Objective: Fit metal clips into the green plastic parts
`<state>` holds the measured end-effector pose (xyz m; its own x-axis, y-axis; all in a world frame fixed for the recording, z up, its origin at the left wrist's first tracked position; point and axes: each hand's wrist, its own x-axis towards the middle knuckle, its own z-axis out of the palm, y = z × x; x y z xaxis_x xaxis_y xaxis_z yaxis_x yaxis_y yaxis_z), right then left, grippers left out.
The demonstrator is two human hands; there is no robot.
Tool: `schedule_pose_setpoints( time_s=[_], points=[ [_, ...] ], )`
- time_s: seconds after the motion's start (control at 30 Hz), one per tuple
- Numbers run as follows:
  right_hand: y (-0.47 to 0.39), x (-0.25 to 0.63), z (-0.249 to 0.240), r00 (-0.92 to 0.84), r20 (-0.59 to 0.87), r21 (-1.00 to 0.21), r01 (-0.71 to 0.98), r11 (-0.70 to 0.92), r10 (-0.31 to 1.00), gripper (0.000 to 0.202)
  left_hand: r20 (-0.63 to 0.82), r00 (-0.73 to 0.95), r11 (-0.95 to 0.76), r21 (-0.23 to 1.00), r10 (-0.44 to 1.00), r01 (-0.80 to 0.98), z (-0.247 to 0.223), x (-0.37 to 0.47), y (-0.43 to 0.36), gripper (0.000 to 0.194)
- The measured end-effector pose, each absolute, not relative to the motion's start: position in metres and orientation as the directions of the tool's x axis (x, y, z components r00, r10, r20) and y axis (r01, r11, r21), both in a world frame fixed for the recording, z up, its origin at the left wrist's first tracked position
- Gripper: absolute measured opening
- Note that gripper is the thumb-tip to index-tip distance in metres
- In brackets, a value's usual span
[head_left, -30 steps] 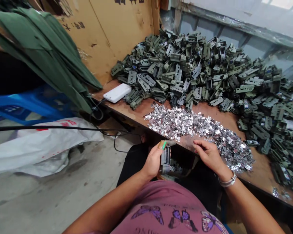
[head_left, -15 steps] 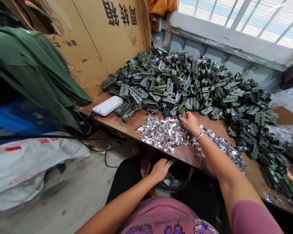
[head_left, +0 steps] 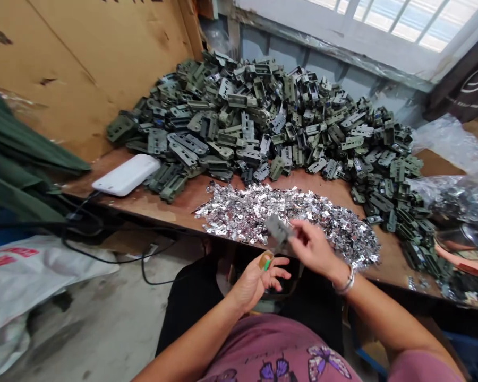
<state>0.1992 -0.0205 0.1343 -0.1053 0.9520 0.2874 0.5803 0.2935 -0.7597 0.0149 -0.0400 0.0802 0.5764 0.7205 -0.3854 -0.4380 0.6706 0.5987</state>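
Note:
Between the fingers of my right hand [head_left: 313, 249] is a grey-green slotted housing [head_left: 279, 231], blurred by motion, held above the table's front edge. Just below and left of it, my left hand [head_left: 257, 281] is palm up with its fingers spread. Its thumb wears a tan covering with a green patch [head_left: 266, 262]. A spread of small shiny metal clips [head_left: 258, 209] lies on the table behind both hands. Beyond the clips rises a large heap of similar grey-green housings [head_left: 239, 122].
A white power bank [head_left: 126, 175] with a cable lies at the left of the brown table [head_left: 175, 212]. Cardboard [head_left: 83, 69] stands behind it. Clear plastic bags [head_left: 450, 143] are at the right. Under the table edge, a container sits between my legs, mostly hidden.
My right hand has come back from the heap's edge toward me with a housing. My left hand has turned palm up and opened. The view has shifted to the right.

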Motion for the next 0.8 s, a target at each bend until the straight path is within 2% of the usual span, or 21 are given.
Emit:
schedule_pose_setpoints(
  time_s=[0.1,0.17,0.27,0.33,0.37,0.43,0.53,0.6,0.8],
  points=[
    [-0.058,0.2,0.129,-0.268,0.206,-0.817,0.483,0.316,0.941,0.02,-0.419,0.491,0.637,0.61,0.764,-0.47,0.087,0.023,-0.041,0.049],
    [-0.061,0.215,0.126,-0.268,0.2,-0.742,0.588,0.324,0.943,0.017,-0.436,0.453,0.618,0.662,0.777,-0.423,0.088,0.026,-0.044,0.048],
    [-0.046,0.239,0.121,-0.213,0.094,-0.415,0.88,0.233,0.972,0.017,-0.463,0.425,0.608,0.725,0.778,-0.323,0.088,0.027,-0.049,0.051],
    [-0.033,0.247,0.118,-0.17,-0.065,-0.191,0.969,0.155,0.983,0.017,-0.483,0.394,0.601,0.752,0.782,-0.272,0.089,0.027,-0.052,0.053],
    [-0.028,0.248,0.117,-0.154,-0.124,-0.131,0.982,0.138,0.98,0.02,-0.491,0.39,0.602,0.759,0.779,-0.246,0.089,0.027,-0.053,0.053],
    [-0.02,0.244,0.114,-0.146,-0.17,-0.131,0.984,0.124,0.975,0.024,-0.499,0.395,0.604,0.77,0.771,-0.206,0.089,0.026,-0.055,0.053],
    [-0.016,0.237,0.11,-0.125,-0.169,-0.219,0.972,0.087,0.978,0.024,-0.489,0.378,0.583,0.79,0.786,-0.189,0.087,0.021,-0.056,0.052],
    [-0.018,0.236,0.11,-0.093,-0.174,-0.209,0.976,0.055,0.98,0.024,-0.47,0.339,0.549,0.813,0.815,-0.194,0.085,0.016,-0.056,0.05],
    [-0.023,0.241,0.11,-0.095,-0.067,-0.189,0.979,0.081,0.993,0.022,-0.342,0.251,0.372,0.925,0.905,-0.081,0.082,0.011,-0.052,0.039]
  ],
)
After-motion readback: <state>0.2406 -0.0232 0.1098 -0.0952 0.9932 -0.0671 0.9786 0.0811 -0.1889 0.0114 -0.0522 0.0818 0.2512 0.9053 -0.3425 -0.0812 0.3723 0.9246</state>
